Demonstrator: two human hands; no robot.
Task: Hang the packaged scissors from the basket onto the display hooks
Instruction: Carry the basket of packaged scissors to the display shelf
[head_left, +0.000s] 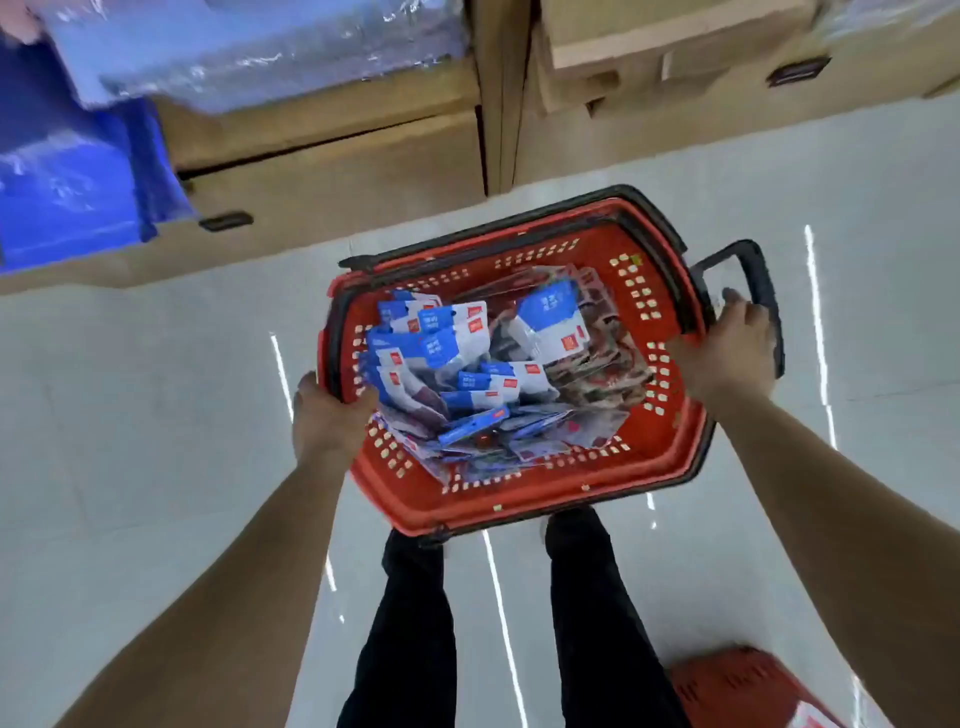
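Observation:
A red plastic basket (524, 506) with black handles is held above the floor in front of me. It is filled with several packaged scissors (470, 358) in blue-and-white card packs. My left hand (327, 415) grips the basket's left rim, thumb inside. My right hand (727, 353) grips the right rim beside a black pull handle (763, 291). No display hooks are in view.
Wooden cabinets with dark recessed handles (332, 171) stand ahead along the white tiled floor. Blue plastic-wrapped goods (72, 176) sit at the upper left. A second red basket (748, 686) lies on the floor at the lower right, beside my legs.

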